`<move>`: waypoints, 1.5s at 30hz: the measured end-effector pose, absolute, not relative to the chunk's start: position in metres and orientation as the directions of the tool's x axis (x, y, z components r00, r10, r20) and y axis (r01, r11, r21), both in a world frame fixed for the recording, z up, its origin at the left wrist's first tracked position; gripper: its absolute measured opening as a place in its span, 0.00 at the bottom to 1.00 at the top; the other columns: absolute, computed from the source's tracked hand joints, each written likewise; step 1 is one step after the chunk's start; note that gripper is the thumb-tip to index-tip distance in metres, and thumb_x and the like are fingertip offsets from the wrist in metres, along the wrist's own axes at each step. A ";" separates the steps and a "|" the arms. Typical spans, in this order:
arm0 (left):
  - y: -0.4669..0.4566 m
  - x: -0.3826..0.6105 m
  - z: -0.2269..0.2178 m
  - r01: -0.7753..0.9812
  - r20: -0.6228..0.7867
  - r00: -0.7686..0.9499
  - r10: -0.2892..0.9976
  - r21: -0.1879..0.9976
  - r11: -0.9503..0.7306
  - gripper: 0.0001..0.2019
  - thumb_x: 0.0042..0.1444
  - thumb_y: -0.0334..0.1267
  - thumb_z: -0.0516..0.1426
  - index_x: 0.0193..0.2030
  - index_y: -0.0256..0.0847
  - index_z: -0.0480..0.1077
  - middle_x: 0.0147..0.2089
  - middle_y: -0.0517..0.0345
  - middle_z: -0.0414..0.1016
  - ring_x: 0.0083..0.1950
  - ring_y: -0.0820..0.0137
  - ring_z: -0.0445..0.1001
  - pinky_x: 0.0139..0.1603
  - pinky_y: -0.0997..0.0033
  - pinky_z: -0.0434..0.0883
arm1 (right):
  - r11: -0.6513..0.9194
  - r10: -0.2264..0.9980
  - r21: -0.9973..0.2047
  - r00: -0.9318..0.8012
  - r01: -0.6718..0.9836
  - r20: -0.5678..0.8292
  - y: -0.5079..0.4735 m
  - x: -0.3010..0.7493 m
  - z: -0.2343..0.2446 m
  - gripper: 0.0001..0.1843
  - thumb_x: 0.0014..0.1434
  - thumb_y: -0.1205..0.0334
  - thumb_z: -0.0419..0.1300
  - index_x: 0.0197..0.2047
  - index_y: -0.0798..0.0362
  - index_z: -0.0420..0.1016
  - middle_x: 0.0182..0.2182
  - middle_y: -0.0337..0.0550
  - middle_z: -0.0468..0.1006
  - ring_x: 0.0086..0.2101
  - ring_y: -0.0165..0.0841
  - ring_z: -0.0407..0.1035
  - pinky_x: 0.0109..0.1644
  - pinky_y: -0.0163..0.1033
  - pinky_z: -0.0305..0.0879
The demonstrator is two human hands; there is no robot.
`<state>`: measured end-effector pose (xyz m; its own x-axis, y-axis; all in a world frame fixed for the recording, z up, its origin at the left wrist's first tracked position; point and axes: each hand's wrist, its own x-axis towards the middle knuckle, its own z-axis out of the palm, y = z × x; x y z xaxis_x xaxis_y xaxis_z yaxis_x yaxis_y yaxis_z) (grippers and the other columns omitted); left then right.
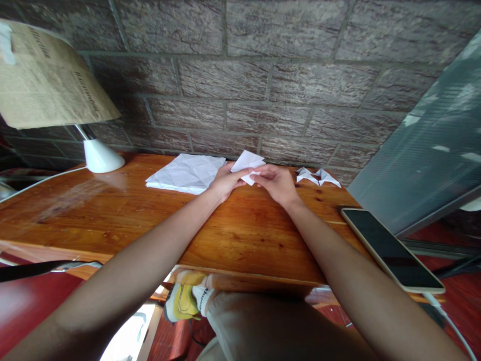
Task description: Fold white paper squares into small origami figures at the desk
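Note:
A small folded piece of white paper (247, 163) is held up at the far side of a wooden table (112, 210), close to the brick wall. My left hand (225, 181) pinches its left edge with closed fingers. My right hand (276, 183) grips its right lower edge, fingers curled on the paper. Both forearms reach straight across the table to it.
A stack of creased white sheets (186, 173) lies left of my hands. Small folded paper pieces (317, 176) lie to the right. A phone (391, 249) rests at the table's right edge, a white lamp base (100, 156) at far left.

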<state>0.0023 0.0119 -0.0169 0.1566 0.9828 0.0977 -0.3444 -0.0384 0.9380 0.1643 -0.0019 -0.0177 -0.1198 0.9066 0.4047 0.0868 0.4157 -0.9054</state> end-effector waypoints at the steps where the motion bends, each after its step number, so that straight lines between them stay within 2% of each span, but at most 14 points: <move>1: 0.012 0.002 -0.017 -0.345 0.095 0.152 0.984 0.938 -0.037 0.20 0.37 0.41 0.73 0.37 0.36 0.77 0.34 0.56 0.80 0.34 0.72 0.75 0.38 0.72 0.71 | 0.424 0.902 -0.901 -0.123 0.086 0.413 -0.003 0.164 -0.017 0.21 0.43 0.46 0.75 0.36 0.50 0.81 0.34 0.42 0.85 0.32 0.34 0.77 0.39 0.40 0.75; 7: 0.015 0.002 -0.018 -0.357 0.047 0.124 0.991 0.934 0.000 0.22 0.33 0.39 0.74 0.38 0.38 0.77 0.34 0.57 0.80 0.35 0.71 0.76 0.36 0.74 0.70 | 0.382 0.919 -0.922 -0.132 0.062 0.371 -0.006 0.164 -0.013 0.23 0.47 0.40 0.72 0.36 0.51 0.83 0.35 0.42 0.85 0.33 0.34 0.77 0.39 0.40 0.76; 13: 0.017 -0.001 -0.018 -0.383 0.016 0.126 0.992 0.923 0.033 0.21 0.35 0.38 0.74 0.39 0.40 0.76 0.39 0.56 0.81 0.41 0.69 0.77 0.44 0.70 0.72 | 0.226 0.960 -0.969 -0.145 -0.099 0.238 -0.004 0.165 -0.015 0.23 0.46 0.41 0.74 0.39 0.48 0.82 0.35 0.39 0.84 0.35 0.31 0.78 0.41 0.37 0.78; 18: 0.015 -0.001 -0.015 -0.391 0.005 0.150 0.989 0.919 0.055 0.19 0.38 0.40 0.73 0.38 0.40 0.76 0.39 0.56 0.81 0.43 0.68 0.78 0.46 0.68 0.74 | 0.251 0.957 -0.965 -0.134 -0.071 0.259 -0.002 0.167 -0.016 0.22 0.44 0.45 0.75 0.39 0.49 0.82 0.34 0.39 0.84 0.34 0.31 0.78 0.41 0.38 0.78; 25: 0.014 -0.001 -0.017 -0.368 0.006 0.140 0.990 0.929 0.046 0.23 0.35 0.42 0.75 0.38 0.40 0.76 0.39 0.57 0.81 0.41 0.69 0.78 0.44 0.70 0.74 | 0.335 0.929 -0.942 -0.161 -0.009 0.332 -0.003 0.166 -0.016 0.21 0.44 0.46 0.75 0.40 0.49 0.85 0.37 0.40 0.86 0.36 0.34 0.78 0.42 0.40 0.78; 29: 0.015 -0.001 -0.018 -0.371 0.012 0.141 0.990 0.928 0.042 0.22 0.35 0.41 0.74 0.38 0.40 0.76 0.39 0.57 0.80 0.41 0.69 0.78 0.44 0.69 0.73 | 0.337 0.930 -0.941 -0.149 -0.016 0.336 -0.002 0.166 -0.017 0.18 0.46 0.50 0.75 0.40 0.48 0.86 0.37 0.40 0.86 0.36 0.34 0.78 0.43 0.41 0.77; 34: 0.016 -0.001 -0.018 -0.374 0.008 0.142 0.990 0.926 0.046 0.21 0.35 0.39 0.74 0.37 0.40 0.75 0.38 0.57 0.80 0.41 0.69 0.77 0.45 0.69 0.73 | 0.337 0.928 -0.941 -0.160 -0.018 0.336 -0.002 0.167 -0.018 0.19 0.45 0.49 0.75 0.40 0.48 0.86 0.38 0.41 0.86 0.37 0.34 0.78 0.44 0.42 0.77; 38: 0.015 -0.001 -0.016 -0.391 0.006 0.141 0.990 0.919 0.050 0.21 0.35 0.38 0.74 0.37 0.39 0.75 0.37 0.58 0.80 0.41 0.70 0.77 0.45 0.70 0.73 | 0.301 0.935 -0.952 -0.176 -0.063 0.307 -0.003 0.166 -0.017 0.21 0.44 0.47 0.76 0.40 0.48 0.86 0.38 0.40 0.86 0.36 0.32 0.78 0.44 0.39 0.76; 45: 0.015 0.000 -0.015 -0.399 0.006 0.134 0.991 0.915 0.049 0.22 0.35 0.39 0.74 0.38 0.40 0.75 0.40 0.56 0.81 0.44 0.67 0.78 0.48 0.66 0.73 | 0.190 0.971 -0.967 -0.114 -0.171 0.211 -0.006 0.163 -0.012 0.24 0.40 0.45 0.77 0.37 0.49 0.81 0.31 0.37 0.84 0.32 0.28 0.78 0.39 0.33 0.75</move>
<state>-0.0003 0.0150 -0.0152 0.1342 0.9909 0.0055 -0.3994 0.0490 0.9155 0.1633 -0.0059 -0.0121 -0.1140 0.9708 0.2110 -0.1710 0.1901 -0.9668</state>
